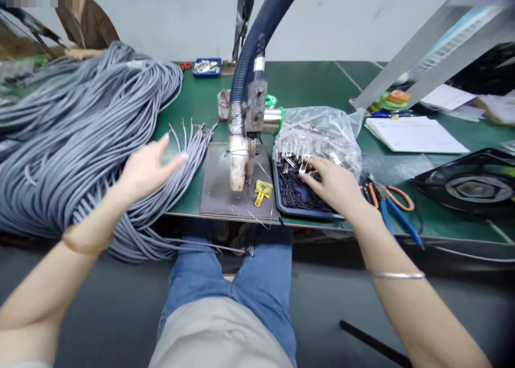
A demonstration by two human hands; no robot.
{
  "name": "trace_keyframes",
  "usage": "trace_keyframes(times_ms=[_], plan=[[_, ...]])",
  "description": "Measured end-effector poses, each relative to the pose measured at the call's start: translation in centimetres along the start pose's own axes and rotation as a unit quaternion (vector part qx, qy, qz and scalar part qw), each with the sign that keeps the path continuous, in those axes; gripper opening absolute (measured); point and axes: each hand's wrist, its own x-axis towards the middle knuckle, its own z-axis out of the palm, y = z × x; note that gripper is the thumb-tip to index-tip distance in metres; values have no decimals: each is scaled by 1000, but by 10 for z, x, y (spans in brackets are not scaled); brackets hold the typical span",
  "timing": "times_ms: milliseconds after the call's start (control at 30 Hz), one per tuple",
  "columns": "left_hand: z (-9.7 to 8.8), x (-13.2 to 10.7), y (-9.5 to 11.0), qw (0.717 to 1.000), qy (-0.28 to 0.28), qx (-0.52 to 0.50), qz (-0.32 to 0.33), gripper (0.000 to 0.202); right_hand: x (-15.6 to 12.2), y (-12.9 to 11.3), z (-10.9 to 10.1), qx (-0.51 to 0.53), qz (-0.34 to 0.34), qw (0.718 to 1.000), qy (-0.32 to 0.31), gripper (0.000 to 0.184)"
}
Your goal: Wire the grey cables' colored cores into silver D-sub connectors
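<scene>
My left hand (148, 168) is open, thumb and fingers spread, just over the stripped ends of a bunch of grey cables (191, 156). Over the front tray (309, 213), my right hand (336, 184) has its thumb and forefinger closed around a small silvery metal connector piece (303, 167). That tray holds black sleeve-like parts (293, 188) and more metal pieces beneath a clear plastic bag (322, 126). Between my hands, a soldering fixture (254, 110) stands over a brown plate (217, 180), with a yellow clip-like part (263, 192) on it.
A large grey cable heap (80, 116) covers the left side. Pliers (396, 212), a black fan (475, 185) and papers (416, 134) lie right. A blue tray (207, 67) sits behind. One cable end (249, 250) hangs over my lap. Another person (86, 22) is at far left.
</scene>
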Motion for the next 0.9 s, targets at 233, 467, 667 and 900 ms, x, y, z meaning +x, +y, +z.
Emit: trace_keyframes(times_ms=[233, 467, 667, 900], plan=[[49, -10, 14, 991, -94, 81, -54, 66, -46, -35, -31, 44, -55, 992, 103, 39], [25, -37, 1, 997, -75, 7, -1, 61, -95, -48, -64, 36, -107, 982, 149, 36], [60, -67, 3, 998, 4, 38, 41, 56, -116, -56, -76, 71, -115, 980, 145, 40], [77, -89, -1, 948, 314, -19, 42, 17, -93, -86, -49, 136, -165, 968, 129, 38]])
